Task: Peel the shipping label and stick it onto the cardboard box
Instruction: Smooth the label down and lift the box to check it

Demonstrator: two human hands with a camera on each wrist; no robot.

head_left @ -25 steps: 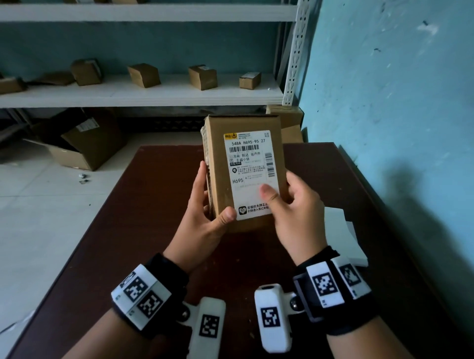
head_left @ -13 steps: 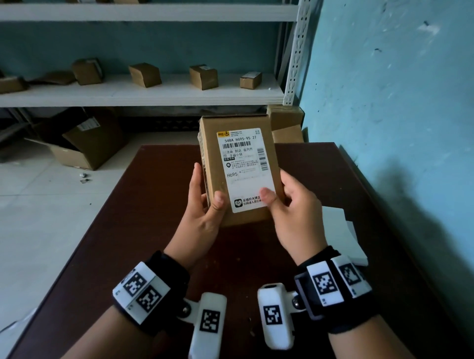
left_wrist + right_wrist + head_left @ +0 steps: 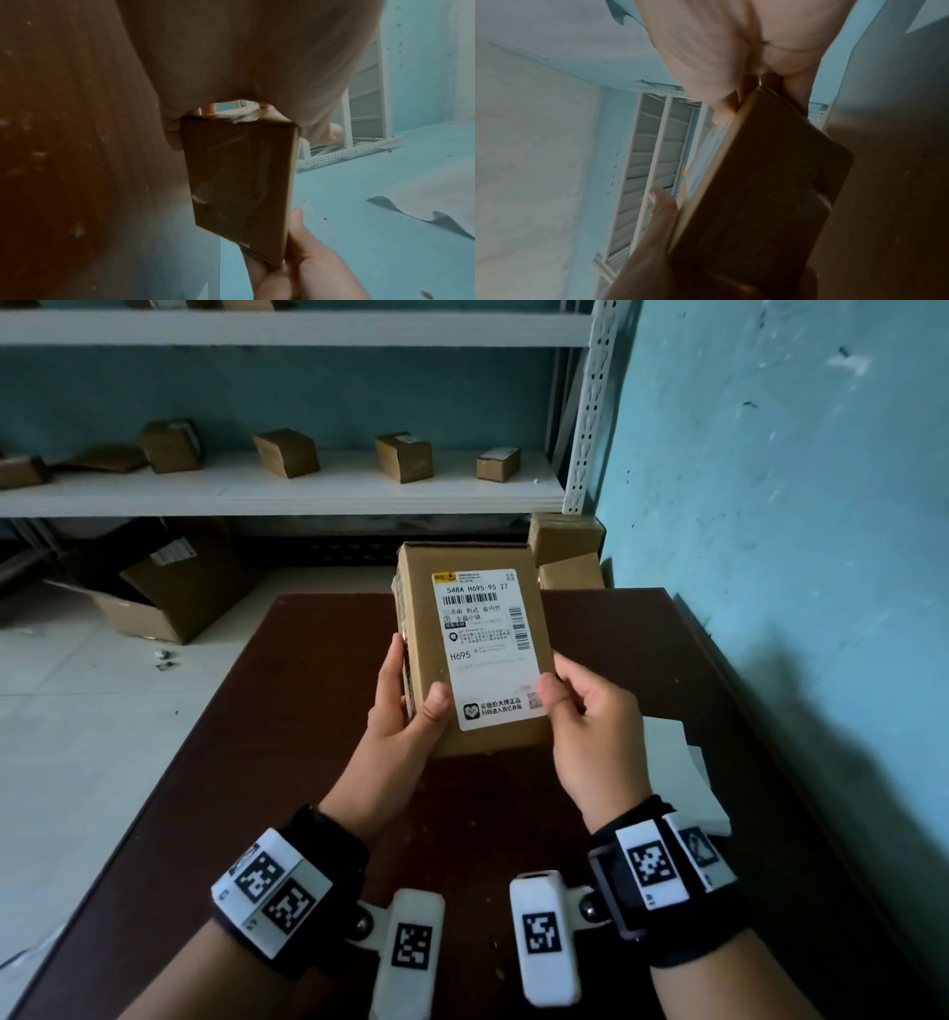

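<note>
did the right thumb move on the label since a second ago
Yes. The right hand thumb slid from the shipping label's middle toward its right edge, on the cardboard box.

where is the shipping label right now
In the head view, the shipping label is stuck on the cardboard box, held above the table between both hands.

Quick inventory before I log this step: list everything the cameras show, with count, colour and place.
cardboard box: 1, brown, held upright above the table
shipping label: 1, white, stuck flat on the box's front face
table: 1, dark brown, under the hands
white sheets: small stack, white, on the table's right side
small boxes: several, brown, on the white shelf behind
open carton: 1, brown, on the floor at left
stacked boxes: 2, brown, behind the table by the wall
left hand: grips the box's left edge
right hand: thumb on the label's lower right corner
</note>
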